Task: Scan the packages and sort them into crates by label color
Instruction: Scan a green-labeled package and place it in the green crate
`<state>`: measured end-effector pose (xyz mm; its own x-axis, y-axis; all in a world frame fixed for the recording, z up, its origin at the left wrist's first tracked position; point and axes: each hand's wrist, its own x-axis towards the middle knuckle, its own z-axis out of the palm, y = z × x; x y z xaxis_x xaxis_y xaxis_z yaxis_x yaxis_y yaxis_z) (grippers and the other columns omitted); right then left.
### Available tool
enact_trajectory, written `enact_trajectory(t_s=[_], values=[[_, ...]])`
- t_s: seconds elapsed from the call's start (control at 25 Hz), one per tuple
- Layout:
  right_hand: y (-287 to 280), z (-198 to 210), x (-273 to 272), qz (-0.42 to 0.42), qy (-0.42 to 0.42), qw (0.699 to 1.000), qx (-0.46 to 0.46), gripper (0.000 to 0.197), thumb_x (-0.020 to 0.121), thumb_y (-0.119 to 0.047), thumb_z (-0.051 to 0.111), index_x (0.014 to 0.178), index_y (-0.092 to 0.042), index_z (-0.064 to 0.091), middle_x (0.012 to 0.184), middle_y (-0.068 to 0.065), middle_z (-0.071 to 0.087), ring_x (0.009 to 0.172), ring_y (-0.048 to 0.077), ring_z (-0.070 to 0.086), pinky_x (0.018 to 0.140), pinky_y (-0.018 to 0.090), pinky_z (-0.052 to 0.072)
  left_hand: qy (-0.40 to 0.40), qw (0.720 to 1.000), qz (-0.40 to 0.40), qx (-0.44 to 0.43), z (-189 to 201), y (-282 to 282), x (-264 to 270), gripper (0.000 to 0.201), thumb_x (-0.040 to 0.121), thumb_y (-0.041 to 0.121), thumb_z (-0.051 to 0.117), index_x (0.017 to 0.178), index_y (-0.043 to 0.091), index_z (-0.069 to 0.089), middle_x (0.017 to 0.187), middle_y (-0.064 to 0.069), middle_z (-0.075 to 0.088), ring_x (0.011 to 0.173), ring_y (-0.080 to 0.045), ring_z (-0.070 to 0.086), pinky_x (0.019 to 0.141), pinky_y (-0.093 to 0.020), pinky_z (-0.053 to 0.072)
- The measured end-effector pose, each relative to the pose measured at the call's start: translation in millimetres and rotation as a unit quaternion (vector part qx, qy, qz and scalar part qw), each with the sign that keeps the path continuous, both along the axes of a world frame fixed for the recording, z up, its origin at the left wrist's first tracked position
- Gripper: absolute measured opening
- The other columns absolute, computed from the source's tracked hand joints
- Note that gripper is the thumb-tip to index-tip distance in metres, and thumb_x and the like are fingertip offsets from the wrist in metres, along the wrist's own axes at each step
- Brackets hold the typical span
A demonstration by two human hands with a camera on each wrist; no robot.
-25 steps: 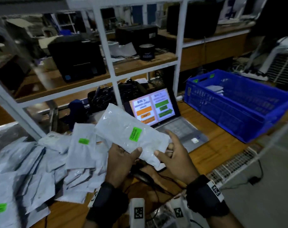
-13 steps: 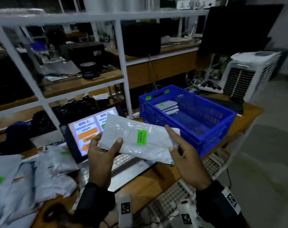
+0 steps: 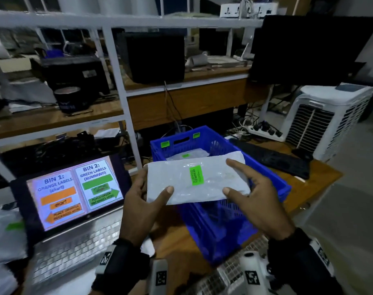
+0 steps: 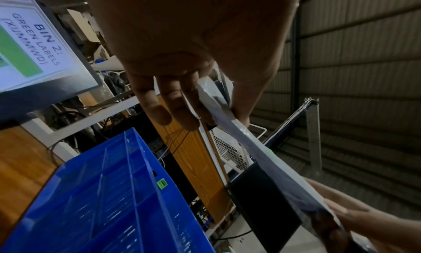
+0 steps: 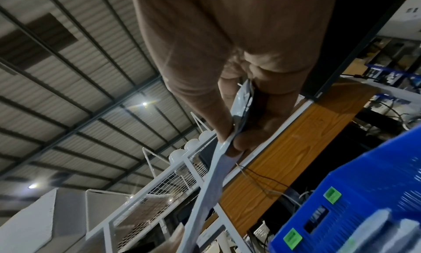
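A flat white package (image 3: 197, 180) is held level between both hands, above the near left part of the blue crate (image 3: 266, 173) and just to the right of the laptop (image 3: 72, 192). Its left end is pinched by the left hand (image 3: 142, 206), the thumb laid on top and the fingers (image 4: 175, 111) tucked underneath, as is confirmed from the left wrist view, where the package (image 4: 268, 159) is seen edge-on running away from the hand. Its right end is gripped by the right hand (image 3: 255, 201), with the thumb on the near edge, the index finger stretched across the upper face, and the remaining fingers (image 5: 262, 123) curled below. A green label (image 3: 196, 175) printed XUMMWD is carried on the upper face, roughly midway between the two thumbs. Inside the crate, a further white package (image 3: 189, 155) with a green tag is seen lying on the floor of it, and green stickers (image 3: 165, 143) are fixed to its far wall. On the laptop screen, BIN 1 is marked for orange labels and BIN 2 for green labels. A black keyboard (image 3: 283, 161) is lying on the wooden table (image 3: 321, 175) behind the crate.
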<state>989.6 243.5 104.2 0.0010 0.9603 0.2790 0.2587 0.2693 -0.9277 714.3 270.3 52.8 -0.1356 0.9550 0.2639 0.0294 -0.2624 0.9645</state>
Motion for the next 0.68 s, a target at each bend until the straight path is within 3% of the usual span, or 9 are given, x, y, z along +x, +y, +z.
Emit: enact_trajectory(t_s=[0.16, 0.28, 0.36, 0.44, 0.52, 0.6, 0.68], values=[[99.4, 5.5, 36.5, 0.008, -0.043, 0.999, 0.012, 0.062, 0.089, 0.003, 0.075, 0.142, -0.025, 0.061, 0.136, -0.034, 0.057, 0.132, -0.008, 0.051, 0.110, 0.046, 0.050, 0.021, 0.999, 0.026, -0.006, -16.3, 75.7, 27.0, 0.078, 0.088, 0.029, 0.081, 0.157, 0.029, 0.044, 0.131, 0.009, 0.073, 0.120, -0.010, 0.069, 0.093, -0.028, 0.060], [170.0, -2.6, 55.7, 0.020, -0.057, 0.998, -0.009, 0.059, 0.089, 0.008, 0.072, 0.142, -0.017, 0.061, 0.134, -0.027, 0.057, 0.132, 0.006, 0.057, 0.110, 0.049, 0.049, 0.077, 0.996, 0.042, -0.019, -35.0, 125.0, 34.7, 0.073, 0.093, 0.048, 0.078, 0.156, 0.041, 0.042, 0.122, 0.008, 0.075, 0.115, -0.016, 0.071, 0.097, -0.049, 0.058], [212.4, -8.7, 60.4, 0.020, -0.068, 0.997, -0.023, 0.057, 0.090, 0.008, 0.071, 0.142, -0.012, 0.060, 0.138, -0.014, 0.060, 0.135, 0.017, 0.055, 0.110, 0.051, 0.049, 0.103, 0.993, 0.040, -0.033, -46.3, 151.6, 31.9, 0.075, 0.089, 0.062, 0.074, 0.154, 0.049, 0.040, 0.129, 0.008, 0.071, 0.124, -0.019, 0.066, 0.103, -0.055, 0.054], [249.9, -21.2, 58.7, 0.007, -0.081, 0.996, -0.045, 0.055, 0.090, 0.008, 0.071, 0.142, -0.007, 0.060, 0.142, 0.000, 0.059, 0.135, 0.017, 0.052, 0.115, 0.045, 0.045, 0.147, 0.987, 0.036, -0.049, -53.7, 169.3, 30.2, 0.076, 0.093, 0.061, 0.071, 0.157, 0.049, 0.033, 0.150, 0.007, 0.060, 0.141, -0.015, 0.054, 0.114, -0.048, 0.048], [284.1, -40.4, 54.7, 0.008, -0.098, 0.993, -0.066, 0.053, 0.090, 0.008, 0.070, 0.141, -0.005, 0.060, 0.142, 0.006, 0.059, 0.135, 0.019, 0.053, 0.115, 0.037, 0.042, 0.244, 0.967, 0.038, -0.067, -62.8, 182.6, 29.4, 0.079, 0.100, 0.052, 0.064, 0.165, 0.033, 0.024, 0.165, 0.002, 0.041, 0.152, -0.017, 0.039, 0.123, -0.040, 0.035], [316.0, -60.3, 45.7, 0.013, -0.116, 0.990, -0.077, 0.051, 0.090, 0.009, 0.068, 0.139, -0.003, 0.060, 0.142, 0.010, 0.059, 0.138, 0.026, 0.052, 0.107, 0.023, 0.040, 0.376, 0.921, 0.047, -0.085, -72.2, 192.1, 33.5, 0.076, 0.105, 0.050, 0.053, 0.168, 0.023, 0.018, 0.173, -0.002, 0.022, 0.158, -0.024, 0.026, 0.126, -0.036, 0.024], [343.3, -79.1, 32.6, 0.033, -0.123, 0.986, -0.110, 0.048, 0.092, 0.012, 0.063, 0.138, 0.001, 0.058, 0.142, 0.015, 0.058, 0.134, 0.031, 0.054, 0.090, 0.009, 0.038, 0.445, 0.890, 0.052, -0.091, -82.8, 196.3, 39.5, 0.071, 0.104, 0.051, 0.035, 0.167, 0.025, 0.015, 0.176, 0.003, 0.000, 0.162, -0.023, 0.010, 0.129, -0.037, 0.014]])
